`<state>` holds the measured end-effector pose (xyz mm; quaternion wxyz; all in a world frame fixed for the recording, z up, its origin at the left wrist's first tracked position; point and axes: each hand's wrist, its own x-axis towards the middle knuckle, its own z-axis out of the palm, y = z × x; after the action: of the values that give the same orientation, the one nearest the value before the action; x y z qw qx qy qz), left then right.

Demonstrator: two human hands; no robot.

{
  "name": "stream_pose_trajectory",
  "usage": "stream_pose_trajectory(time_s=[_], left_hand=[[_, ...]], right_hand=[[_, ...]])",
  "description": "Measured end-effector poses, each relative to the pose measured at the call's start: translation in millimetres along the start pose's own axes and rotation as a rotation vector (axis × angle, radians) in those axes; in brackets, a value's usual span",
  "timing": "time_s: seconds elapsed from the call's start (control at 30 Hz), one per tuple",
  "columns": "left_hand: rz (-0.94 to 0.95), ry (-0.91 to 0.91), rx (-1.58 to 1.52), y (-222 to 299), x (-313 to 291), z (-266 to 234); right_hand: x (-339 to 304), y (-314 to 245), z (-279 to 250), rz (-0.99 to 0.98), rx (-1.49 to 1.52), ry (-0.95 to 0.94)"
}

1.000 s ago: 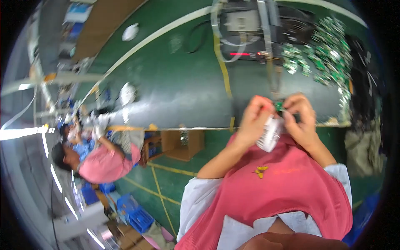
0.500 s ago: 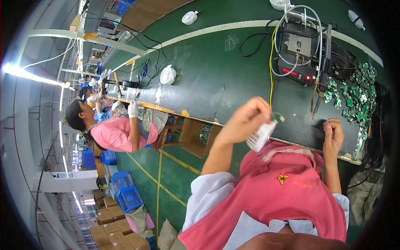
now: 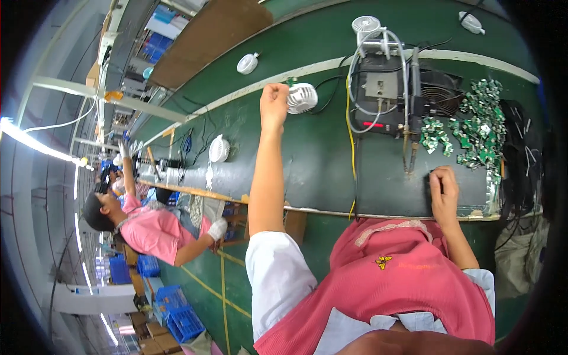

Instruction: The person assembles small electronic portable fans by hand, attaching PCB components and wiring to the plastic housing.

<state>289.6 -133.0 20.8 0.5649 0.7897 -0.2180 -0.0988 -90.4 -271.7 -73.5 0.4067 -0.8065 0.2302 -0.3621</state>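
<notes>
My left hand [image 3: 274, 107] is stretched forward over the green work table [image 3: 236, 177], its fingers closed on a small white round fan head [image 3: 302, 98] with a slotted face. A bit of green circuit board [image 3: 291, 81] shows at the fan's upper left. My right hand [image 3: 444, 188] is at the table's near edge with fingers curled; whatever they may hold is hidden. Ahead of it a soldering iron [image 3: 413, 145] points down beside a thin metal rod, both by the soldering station [image 3: 378, 89]. Right of these lies a heap of small green circuit boards [image 3: 482, 127].
Other white fan heads stand at the left [image 3: 219, 149] and far side [image 3: 247, 63]; another [image 3: 365, 25] is behind the station. A yellow cable [image 3: 351, 154] crosses the table. A black fan grille [image 3: 439, 100] sits beside the station. A gloved co-worker [image 3: 157, 228] is at left.
My left hand has carried the white fan head from near my lap forward and left over the table. My right hand remains curled at the edge. The co-worker's arms have shifted.
</notes>
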Motion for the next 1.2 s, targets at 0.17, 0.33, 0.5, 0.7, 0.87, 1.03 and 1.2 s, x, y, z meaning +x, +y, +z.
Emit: stream_pose_trajectory(time_s=[0.17,0.33,0.5,0.7,0.87,1.03,1.2], left_hand=[[0.053,0.106,-0.127,-8,53,33],[0.119,0.128,-0.048,-10,59,62],[0.063,0.116,0.070,-57,51,42],[0.298,0.626,1.016,-132,33,-65],[-0.247,0.651,1.319,-169,-6,-177],[-0.203,0.457,1.349,-171,-34,-205],[0.048,0.626,1.451,-159,-50,-187]], right_hand=[[2,-3,0,-0.023,-0.004,0.039],[5,-3,1,-0.027,-0.023,0.056],[5,0,6,0.016,0.017,0.039],[4,-2,-1,0.037,-0.001,-0.002],[0,0,-1,0.100,0.041,0.021],[-1,4,2,0.127,0.058,0.049],[-3,4,2,0.210,0.166,0.091]])
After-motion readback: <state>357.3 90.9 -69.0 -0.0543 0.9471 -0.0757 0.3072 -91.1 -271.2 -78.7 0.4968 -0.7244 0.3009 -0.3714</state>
